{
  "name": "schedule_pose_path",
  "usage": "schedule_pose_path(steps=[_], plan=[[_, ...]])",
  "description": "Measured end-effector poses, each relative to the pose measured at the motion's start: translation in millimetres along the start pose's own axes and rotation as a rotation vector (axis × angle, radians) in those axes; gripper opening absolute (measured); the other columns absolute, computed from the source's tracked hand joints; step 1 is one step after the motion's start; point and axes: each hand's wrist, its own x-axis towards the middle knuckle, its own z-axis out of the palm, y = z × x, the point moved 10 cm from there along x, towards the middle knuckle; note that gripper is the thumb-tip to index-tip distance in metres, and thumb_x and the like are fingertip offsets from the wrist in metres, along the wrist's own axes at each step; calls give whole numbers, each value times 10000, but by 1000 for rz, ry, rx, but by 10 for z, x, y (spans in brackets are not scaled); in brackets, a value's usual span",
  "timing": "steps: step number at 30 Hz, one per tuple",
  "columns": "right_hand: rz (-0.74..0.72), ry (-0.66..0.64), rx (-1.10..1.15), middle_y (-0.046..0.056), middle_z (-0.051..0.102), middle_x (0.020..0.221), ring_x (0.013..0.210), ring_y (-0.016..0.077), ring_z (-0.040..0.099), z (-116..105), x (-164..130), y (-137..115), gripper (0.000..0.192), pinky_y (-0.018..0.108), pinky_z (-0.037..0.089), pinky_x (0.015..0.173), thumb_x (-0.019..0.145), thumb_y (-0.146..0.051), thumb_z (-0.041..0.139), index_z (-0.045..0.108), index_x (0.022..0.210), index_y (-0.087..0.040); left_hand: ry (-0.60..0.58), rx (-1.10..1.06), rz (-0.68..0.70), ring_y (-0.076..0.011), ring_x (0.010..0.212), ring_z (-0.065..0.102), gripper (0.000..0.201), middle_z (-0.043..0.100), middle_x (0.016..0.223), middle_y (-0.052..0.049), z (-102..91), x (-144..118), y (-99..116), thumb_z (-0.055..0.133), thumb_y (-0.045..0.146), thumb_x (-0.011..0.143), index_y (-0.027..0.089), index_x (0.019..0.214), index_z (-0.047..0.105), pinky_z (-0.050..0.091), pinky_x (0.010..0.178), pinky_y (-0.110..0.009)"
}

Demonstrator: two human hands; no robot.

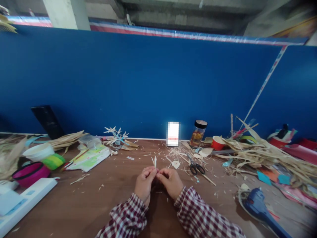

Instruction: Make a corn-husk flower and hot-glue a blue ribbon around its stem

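My left hand point(145, 181) and my right hand point(170, 181) meet over the brown table point(104, 201), fingertips pinched together on a small pale straw piece point(155, 162) that sticks up between them. Both sleeves are red-and-white checked. Black-handled scissors point(196, 168) lie just right of my right hand among straw scraps point(177, 153). A small heart-shaped straw cutout point(176, 164) lies close beyond my right hand.
A blue glue gun point(259, 205) lies at the right front. Long straw strips point(267, 155), a red cup point(218, 142) and a jar point(198, 133) stand at the back right. Bowls point(31, 173), a green tape roll point(53, 161) and papers point(89, 158) sit left. A blue wall point(148, 82) backs the table.
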Motion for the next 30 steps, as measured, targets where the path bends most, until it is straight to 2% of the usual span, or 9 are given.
schedule_pose_path(steps=[5,12,17,24,30], plan=[[43,-19,46,-25,511,515,494,85,421,16,7,73,211,206,327,484,696,-326,587,582,597,-139,-65,0,-67,-126,575,559,237,632,635,-41,81,-23,-58,718,319,551,110,657,679,436,583,-252],[214,-103,218,-13,541,569,449,56,429,58,-44,272,306,165,317,403,680,-432,588,564,653,-129,-216,-90,-180,-98,504,519,254,607,547,-9,282,-108,-114,689,316,607,120,768,678,422,534,-233],[279,-112,284,-14,547,558,429,47,423,73,-77,346,328,156,307,389,636,-447,629,563,646,-126,-215,-107,-220,-87,493,509,258,606,553,-6,282,-120,-146,699,313,595,117,761,673,426,535,-226],[217,-71,257,-20,556,529,415,49,418,52,-58,355,315,166,312,388,627,-425,646,560,623,-122,-198,-96,-225,-105,481,514,252,602,523,-9,236,-75,-227,699,314,593,113,740,660,413,506,-236],[193,-77,236,-20,555,532,419,52,418,62,-57,324,312,174,317,399,632,-427,639,556,616,-127,-176,-64,-166,-83,468,472,220,563,498,17,228,-86,-183,694,328,590,128,665,646,383,482,-207]])
